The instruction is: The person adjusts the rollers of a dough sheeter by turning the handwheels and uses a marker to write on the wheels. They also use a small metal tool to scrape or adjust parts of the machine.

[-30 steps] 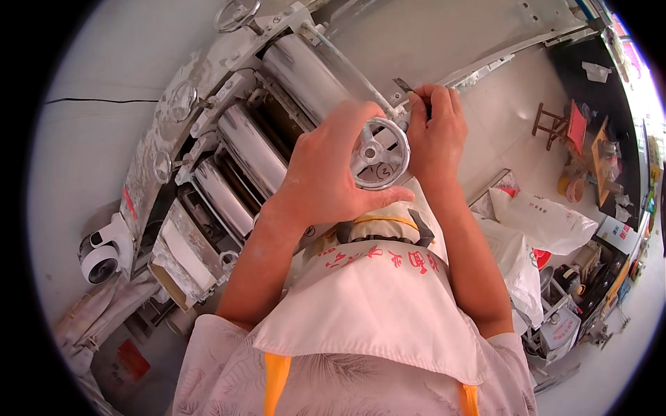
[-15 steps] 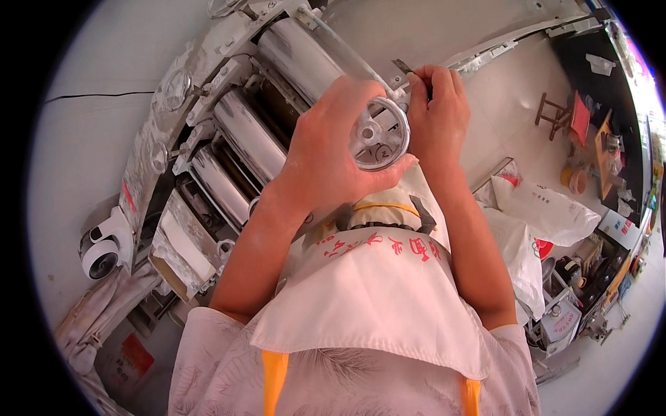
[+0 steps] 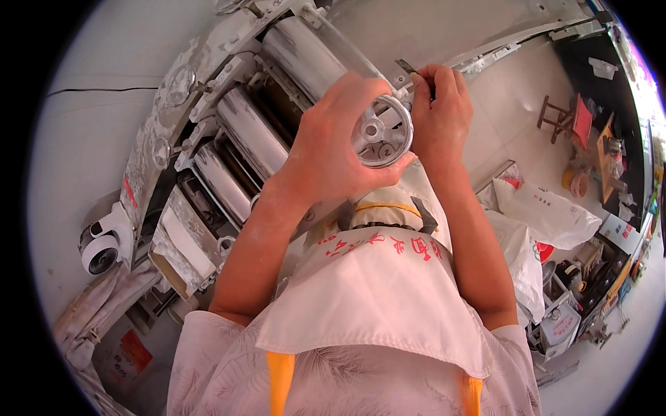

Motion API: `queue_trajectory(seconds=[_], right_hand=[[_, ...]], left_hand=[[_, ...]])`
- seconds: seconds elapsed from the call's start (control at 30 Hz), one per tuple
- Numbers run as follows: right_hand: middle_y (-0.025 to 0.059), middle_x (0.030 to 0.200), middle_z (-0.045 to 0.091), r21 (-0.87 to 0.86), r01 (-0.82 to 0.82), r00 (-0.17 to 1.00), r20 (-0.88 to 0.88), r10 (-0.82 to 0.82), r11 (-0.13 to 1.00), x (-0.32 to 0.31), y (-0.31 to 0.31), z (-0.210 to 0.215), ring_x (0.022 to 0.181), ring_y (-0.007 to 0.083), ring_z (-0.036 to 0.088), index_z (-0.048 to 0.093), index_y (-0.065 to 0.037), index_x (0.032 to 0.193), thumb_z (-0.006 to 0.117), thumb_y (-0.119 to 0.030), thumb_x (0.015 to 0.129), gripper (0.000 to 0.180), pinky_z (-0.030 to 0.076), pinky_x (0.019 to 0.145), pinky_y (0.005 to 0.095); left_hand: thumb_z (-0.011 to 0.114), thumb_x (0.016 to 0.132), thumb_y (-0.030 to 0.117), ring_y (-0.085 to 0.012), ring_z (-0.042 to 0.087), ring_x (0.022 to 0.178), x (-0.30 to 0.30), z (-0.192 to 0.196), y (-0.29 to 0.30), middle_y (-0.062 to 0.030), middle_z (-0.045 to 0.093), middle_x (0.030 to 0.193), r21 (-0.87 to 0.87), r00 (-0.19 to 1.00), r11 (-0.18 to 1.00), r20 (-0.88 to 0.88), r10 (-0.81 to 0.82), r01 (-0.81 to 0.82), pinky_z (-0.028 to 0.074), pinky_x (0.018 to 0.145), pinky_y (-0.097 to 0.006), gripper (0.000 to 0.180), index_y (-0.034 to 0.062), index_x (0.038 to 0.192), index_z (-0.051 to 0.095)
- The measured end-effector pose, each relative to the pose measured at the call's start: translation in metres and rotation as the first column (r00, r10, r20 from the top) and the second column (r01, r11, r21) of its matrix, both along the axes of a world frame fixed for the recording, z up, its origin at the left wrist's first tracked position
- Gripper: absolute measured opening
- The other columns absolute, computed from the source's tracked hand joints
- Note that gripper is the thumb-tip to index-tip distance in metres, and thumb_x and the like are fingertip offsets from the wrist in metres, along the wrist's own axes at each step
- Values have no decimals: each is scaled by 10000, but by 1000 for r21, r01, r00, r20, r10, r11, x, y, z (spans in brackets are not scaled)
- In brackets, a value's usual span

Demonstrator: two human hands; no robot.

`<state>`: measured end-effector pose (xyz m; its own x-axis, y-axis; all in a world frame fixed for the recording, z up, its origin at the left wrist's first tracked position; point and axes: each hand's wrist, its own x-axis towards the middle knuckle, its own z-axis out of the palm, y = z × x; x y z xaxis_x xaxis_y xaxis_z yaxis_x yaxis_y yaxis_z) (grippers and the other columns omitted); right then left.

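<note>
A round silver handwheel (image 3: 372, 130) with spokes stands at the side of a roller machine. My left hand (image 3: 320, 147) is curled about its left rim, thumb below and fingers above. Just right of the wheel, my right hand (image 3: 445, 114) is closed in a pinch. From between its thumb and fingers sticks out a thin, dark, flat strip (image 3: 404, 66); its exact kind does not show. Behind the left hand run several shiny metal rollers, among them the uppermost roller (image 3: 303, 57) and a middle roller (image 3: 251, 128). My hand hides part of the rollers and of the wheel.
More small handwheels (image 3: 182, 84) line the machine's floury left side. A white camera (image 3: 106, 243) sits at the far left. White sacks (image 3: 544, 211) stand to my right, with a red-seated stool (image 3: 581, 121) farther off. My white apron (image 3: 374, 298) hangs below my hands.
The whole view has shifted slightly. The handwheel's spokes sit at a different angle, so it has turned a little under my left hand. My right hand keeps its pinch on the strip.
</note>
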<state>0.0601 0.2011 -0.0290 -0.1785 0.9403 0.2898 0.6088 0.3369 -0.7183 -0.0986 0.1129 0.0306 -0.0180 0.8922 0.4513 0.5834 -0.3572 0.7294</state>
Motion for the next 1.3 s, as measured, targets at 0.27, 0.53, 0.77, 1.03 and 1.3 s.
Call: queue_trajectory(seconds=[0.27,0.53,0.77,1.03,1.3], right_hand=[[123,1081,661,-18,-2,1000,16,3,1000,0,-1,0,948,385,678,652,-85,1101,652,-165,1059,90,547,790,507],[124,1090,667,-16,-3,1000,17,3,1000,0,0,1,950,385,681,653,-81,1108,653,-151,1057,87,550,796,504],[124,1078,666,-9,-6,1000,21,6,1000,1,0,1,943,388,680,651,-75,1110,660,-145,1054,90,549,792,507],[134,1049,661,13,-8,1000,18,8,1000,0,-1,1,933,393,672,649,-73,1097,671,-139,1043,88,545,784,512],[12,1019,679,-38,168,897,-408,-169,985,36,-5,36,918,118,632,705,-62,1177,723,-117,1064,128,522,833,280]], left_hand=[[987,617,137,-155,548,721,-1,-1,0,-33,600,969,-21,1000,1000,4,-9,9,455,578,-296,723,77,1252,646],[996,615,139,-161,539,719,-2,2,0,-37,585,962,-22,1000,1000,-2,-22,22,455,582,-303,728,77,1253,651],[999,626,177,-192,576,744,-2,3,0,-56,604,987,-58,1000,998,-1,-24,24,494,633,-323,730,72,1257,647],[1008,611,158,-163,554,733,-2,3,-1,-36,602,985,-55,1000,998,20,-16,17,475,605,-312,730,81,1245,654],[1048,701,288,-165,609,972,-45,85,-46,-138,668,1299,106,922,924,176,345,-366,509,798,-291,810,40,1312,579]])
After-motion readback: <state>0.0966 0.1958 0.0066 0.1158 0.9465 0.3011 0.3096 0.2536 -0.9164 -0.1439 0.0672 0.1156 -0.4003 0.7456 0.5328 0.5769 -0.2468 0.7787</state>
